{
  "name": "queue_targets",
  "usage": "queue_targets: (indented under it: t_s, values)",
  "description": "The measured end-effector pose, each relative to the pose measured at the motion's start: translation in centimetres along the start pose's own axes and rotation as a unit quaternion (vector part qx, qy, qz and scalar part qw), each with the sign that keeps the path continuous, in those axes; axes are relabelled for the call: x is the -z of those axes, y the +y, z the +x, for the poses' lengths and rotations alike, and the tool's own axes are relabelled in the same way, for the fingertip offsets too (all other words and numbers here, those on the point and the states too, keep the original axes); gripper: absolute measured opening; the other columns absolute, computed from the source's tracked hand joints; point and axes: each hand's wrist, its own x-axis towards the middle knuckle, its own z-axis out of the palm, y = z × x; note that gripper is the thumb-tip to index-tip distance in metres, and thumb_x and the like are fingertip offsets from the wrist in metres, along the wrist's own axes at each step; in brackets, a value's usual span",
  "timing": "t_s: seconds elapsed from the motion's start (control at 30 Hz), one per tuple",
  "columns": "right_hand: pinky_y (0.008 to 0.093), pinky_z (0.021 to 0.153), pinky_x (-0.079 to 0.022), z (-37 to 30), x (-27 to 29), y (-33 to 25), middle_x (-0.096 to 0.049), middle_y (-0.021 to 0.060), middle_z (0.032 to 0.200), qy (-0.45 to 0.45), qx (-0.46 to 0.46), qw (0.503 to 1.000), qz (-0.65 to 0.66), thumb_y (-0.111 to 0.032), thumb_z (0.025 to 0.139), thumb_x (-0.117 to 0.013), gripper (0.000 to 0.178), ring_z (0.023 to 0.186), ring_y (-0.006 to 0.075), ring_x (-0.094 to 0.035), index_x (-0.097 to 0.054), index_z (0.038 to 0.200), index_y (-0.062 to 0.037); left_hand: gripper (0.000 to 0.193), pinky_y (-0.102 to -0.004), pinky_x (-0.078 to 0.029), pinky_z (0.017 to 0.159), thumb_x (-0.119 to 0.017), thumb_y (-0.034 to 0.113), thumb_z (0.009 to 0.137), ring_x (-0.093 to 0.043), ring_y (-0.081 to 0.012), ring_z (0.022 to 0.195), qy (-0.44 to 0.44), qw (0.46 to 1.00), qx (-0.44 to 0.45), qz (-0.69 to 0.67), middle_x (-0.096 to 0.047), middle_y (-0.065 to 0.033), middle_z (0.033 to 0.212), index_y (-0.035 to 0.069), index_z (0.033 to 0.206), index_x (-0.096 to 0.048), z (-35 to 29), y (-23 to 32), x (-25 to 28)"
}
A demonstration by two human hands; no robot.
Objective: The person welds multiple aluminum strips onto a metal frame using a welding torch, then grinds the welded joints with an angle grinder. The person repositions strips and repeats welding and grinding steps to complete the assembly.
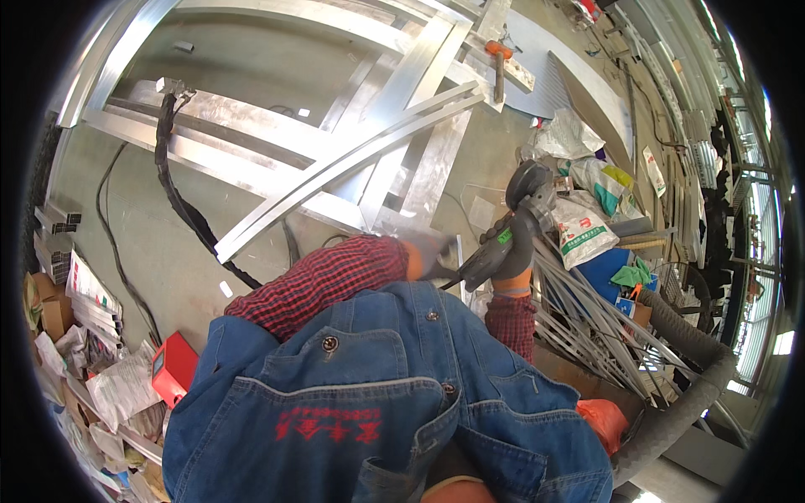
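The right hand (pixel 518 251), gloved, had its fingers curled closely round the body of the grinder (pixel 485 261), which sat just right of the middle of the view, its dark round end (pixel 527 180) tipped up and away from the wearer. The left hand (pixel 432 251) was just beside the grinder's near end, too blurred to tell how far its fingers were spread or whether they had hold of anything. Handling the tool seemed the step in hand, and it called for a firm right-hand grip low on the body, with both sets of fingers well back from the round end. What looked like its cord (pixel 453 283) lay close to the left hand, so it was best kept behind the tool, where it could not snag. The metal bar (pixel 314 178), lying slantwise across the frame (pixel 428 67), deserved steadying before anything pressed on it, as it looked loose. Strips (pixel 579 310) and bags (pixel 579 226) crowded the right side, and the denim jacket (pixel 352 386) hung near, so slow, deliberate turns of the wrist suited best.
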Motion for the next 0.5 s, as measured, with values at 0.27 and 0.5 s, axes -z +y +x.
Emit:
queue_targets:
  t_s: [0.27, 0.5]
  values:
    - [0.0349, 0.062, -0.055, -0.3, 5.6, -3.5, -0.072, 0.0072, 0.089, 0.046, 0.040, 0.939, -0.337, -0.023, 0.095, -0.078, 0.027, 0.069, 0.0206, -0.071, -0.070, 0.108, -0.0019, 0.043, -0.0533, -0.053, 0.105, -0.074, 0.028, 0.100, -0.065, -0.0388, 0.127, 0.362, 0.840, 0.232, 0.331, -0.068, -0.0170, 0.135, 0.008, 0.137, -0.067, -6.8, -6.8, 9.9]
    - [0.0337, 0.062, -0.055, -0.1, 12.8, 0.3, -0.071, 0.0060, 0.091, 0.003, 0.004, 0.959, -0.284, -0.017, 0.096, -0.079, 0.025, 0.073, 0.0186, -0.070, -0.069, 0.113, -0.0025, 0.036, -0.0531, -0.053, 0.103, -0.071, 0.029, 0.102, -0.067, -0.0370, 0.124, 0.373, 0.802, 0.290, 0.365, -0.070, -0.0147, 0.129, 0.011, 0.133, -0.069, -5.7, -7.7, 8.5]
